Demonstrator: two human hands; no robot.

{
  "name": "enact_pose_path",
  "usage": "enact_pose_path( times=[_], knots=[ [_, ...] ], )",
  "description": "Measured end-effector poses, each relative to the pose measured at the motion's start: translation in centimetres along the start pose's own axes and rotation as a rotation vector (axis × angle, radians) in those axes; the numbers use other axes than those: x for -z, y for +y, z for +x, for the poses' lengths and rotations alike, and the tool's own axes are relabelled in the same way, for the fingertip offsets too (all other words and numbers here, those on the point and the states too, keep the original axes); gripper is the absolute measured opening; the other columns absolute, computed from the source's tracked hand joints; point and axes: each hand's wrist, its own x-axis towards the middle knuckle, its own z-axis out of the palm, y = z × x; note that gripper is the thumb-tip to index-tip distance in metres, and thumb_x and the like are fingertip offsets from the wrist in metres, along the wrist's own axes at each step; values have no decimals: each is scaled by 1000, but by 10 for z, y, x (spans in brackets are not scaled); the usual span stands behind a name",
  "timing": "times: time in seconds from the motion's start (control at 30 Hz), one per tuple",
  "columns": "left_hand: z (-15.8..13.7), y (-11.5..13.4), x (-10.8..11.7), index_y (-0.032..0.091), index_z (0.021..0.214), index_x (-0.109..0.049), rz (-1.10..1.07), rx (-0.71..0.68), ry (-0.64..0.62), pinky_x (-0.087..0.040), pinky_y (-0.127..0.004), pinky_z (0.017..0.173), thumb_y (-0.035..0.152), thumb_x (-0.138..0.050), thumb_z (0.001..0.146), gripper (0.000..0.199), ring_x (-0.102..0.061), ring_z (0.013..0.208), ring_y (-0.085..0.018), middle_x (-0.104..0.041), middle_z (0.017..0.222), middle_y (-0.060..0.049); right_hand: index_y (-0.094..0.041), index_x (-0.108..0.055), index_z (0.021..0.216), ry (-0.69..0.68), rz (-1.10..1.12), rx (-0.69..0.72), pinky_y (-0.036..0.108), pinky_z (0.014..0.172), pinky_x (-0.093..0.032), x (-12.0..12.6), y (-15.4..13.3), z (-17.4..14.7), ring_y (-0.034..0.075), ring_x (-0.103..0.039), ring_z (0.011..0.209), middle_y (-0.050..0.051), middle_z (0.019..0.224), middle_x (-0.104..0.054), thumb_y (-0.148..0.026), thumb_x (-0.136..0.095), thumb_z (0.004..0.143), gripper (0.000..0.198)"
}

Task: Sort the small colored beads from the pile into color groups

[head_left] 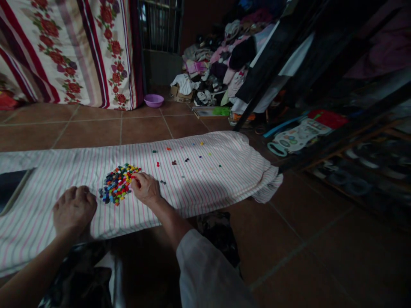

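A pile of small blocks [117,182] in many colours lies on a striped cloth [218,188]. At the pile's right edge is my right hand [146,188], its thumb and fingers pinched together among the small blocks. A bit of red shows at the fingertips, but the piece itself is mostly hidden. Left of the pile, my left hand [75,209] rests palm down on the cloth, fingers slightly bent, holding nothing that I can see. Farther right, small groups and single pieces are spread apart, including red blocks [158,164], brown blocks [174,162] and black blocks [186,160].
A dark flat panel with a light frame [14,188] lies at the cloth's left end. Beyond, on the tiled floor, stand a purple basin [154,100] and a heap of clothes [221,64]. A dark slanting post [266,81] rises at the right.
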Motion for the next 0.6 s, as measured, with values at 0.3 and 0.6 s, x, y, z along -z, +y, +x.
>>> enact_pose_path(
  times=[0.3,0.6],
  knots=[
    [-1,3,4,14,112,-62,30,-9,9,-48,-44,83,29,-35,91,38,-60,101,-33,-63,114,-16,-24,-65,104,107,156,27,25,85,-50,7,6,-3,16,-67,95,2,102,-73,-27,-50,94,19],
    [-1,0,2,14,113,-61,-61,-13,-6,-45,-47,88,28,-32,92,39,-56,110,-35,-60,120,-20,-22,-71,98,215,92,-58,25,82,-49,56,52,10,15,-65,86,5,93,-71,-27,-49,95,23]
  ],
)
